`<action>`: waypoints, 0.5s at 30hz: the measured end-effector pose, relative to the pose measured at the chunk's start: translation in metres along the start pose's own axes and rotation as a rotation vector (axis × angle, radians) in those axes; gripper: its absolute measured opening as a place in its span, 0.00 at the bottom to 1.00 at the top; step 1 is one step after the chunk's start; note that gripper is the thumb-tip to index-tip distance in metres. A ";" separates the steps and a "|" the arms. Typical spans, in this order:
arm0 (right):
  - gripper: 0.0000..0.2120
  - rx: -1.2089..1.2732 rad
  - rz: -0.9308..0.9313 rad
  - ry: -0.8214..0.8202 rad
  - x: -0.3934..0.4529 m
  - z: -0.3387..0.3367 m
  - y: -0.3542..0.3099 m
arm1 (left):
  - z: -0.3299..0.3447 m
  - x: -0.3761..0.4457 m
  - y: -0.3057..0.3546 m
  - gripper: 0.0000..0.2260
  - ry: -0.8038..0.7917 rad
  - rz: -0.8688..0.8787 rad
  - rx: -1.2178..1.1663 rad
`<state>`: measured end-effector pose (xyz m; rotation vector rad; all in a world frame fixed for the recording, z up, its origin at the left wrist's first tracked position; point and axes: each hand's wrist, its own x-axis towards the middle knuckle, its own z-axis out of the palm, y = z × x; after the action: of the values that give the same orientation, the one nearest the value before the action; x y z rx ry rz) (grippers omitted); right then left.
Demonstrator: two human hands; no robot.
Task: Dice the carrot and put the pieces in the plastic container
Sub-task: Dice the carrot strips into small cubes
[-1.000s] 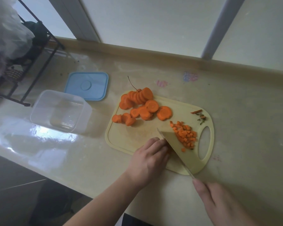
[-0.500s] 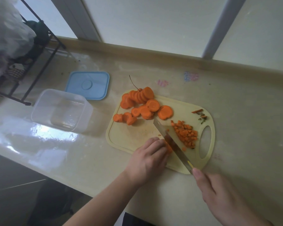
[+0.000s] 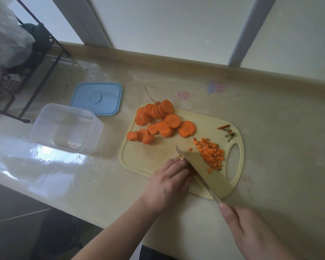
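- Beige counter (image 3: pixel 270 128) carries a cutting board (image 3: pixel 148 158) mid-frame.
- Right hand (image 3: pixel 251 233) grasps a knife (image 3: pixel 197 169), blade pointing upper left.
- Left hand (image 3: pixel 169 184), fingers curled, pins carrot beside the blade.
- Plastic container (image 3: pixel 64 128) sits left.

Knife (image 3: pixel 195 169) on board (image 3: pixel 150 158) — carrot dice (image 3: pixel 211 153) beside
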<state>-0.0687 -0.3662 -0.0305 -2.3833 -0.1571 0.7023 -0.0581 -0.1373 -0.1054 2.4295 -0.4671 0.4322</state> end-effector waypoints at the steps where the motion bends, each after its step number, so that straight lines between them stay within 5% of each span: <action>1: 0.43 0.021 -0.018 -0.013 0.005 0.001 -0.004 | 0.000 0.000 0.000 0.04 -0.001 0.003 0.000; 4: 0.32 0.059 -0.071 -0.019 0.024 0.000 -0.019 | 0.000 0.000 -0.001 0.03 -0.002 0.012 0.003; 15: 0.32 0.090 -0.009 0.053 0.015 -0.007 -0.004 | -0.005 0.000 -0.001 0.04 -0.004 0.012 -0.034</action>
<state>-0.0522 -0.3632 -0.0298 -2.3117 -0.1108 0.6282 -0.0585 -0.1336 -0.1025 2.3968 -0.4875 0.4216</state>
